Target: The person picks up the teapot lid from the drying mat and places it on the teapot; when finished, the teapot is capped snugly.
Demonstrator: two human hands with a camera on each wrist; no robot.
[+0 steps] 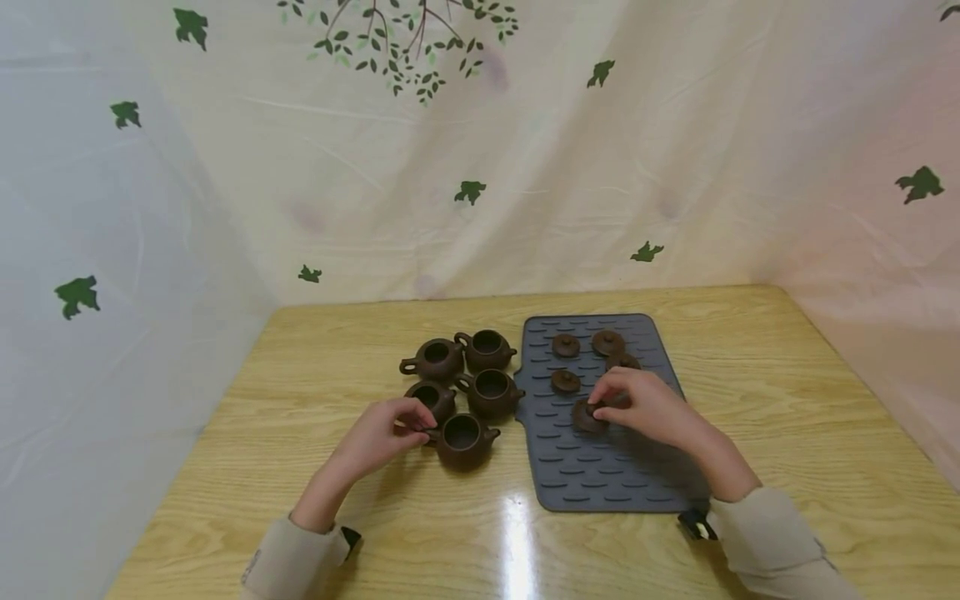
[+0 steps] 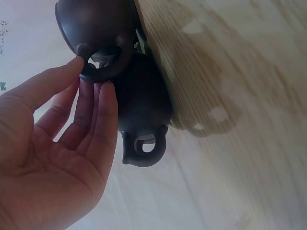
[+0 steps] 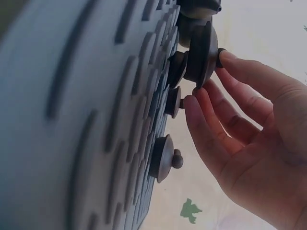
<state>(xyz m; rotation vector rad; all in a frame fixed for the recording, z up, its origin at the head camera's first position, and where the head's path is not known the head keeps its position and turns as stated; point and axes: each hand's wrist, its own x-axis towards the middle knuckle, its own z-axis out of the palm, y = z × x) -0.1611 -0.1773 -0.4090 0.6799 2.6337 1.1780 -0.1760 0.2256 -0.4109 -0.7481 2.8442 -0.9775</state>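
In the head view my left hand (image 1: 390, 433) is at the handle of the nearest small brown teapot (image 1: 463, 442), which has no lid on it. The left wrist view shows thumb and fingertips pinching that looped handle (image 2: 103, 73). Over the grey mat (image 1: 573, 479), my right hand (image 1: 645, 404) pinches the knob of a round brown teapot lid (image 1: 587, 418). Seen from the right wrist, the lid (image 3: 200, 55) stands in front of the other lids, its knob at the thumb tip. Whether it touches the mat cannot be told.
Several more lidless teapots (image 1: 491, 392) stand close together left of the mat. Other lids, one of them a small lid (image 1: 566, 382), lie farther back on the mat. Beneath everything is a wooden table (image 1: 315, 367), with a leaf-patterned cloth (image 1: 525, 233) behind it.
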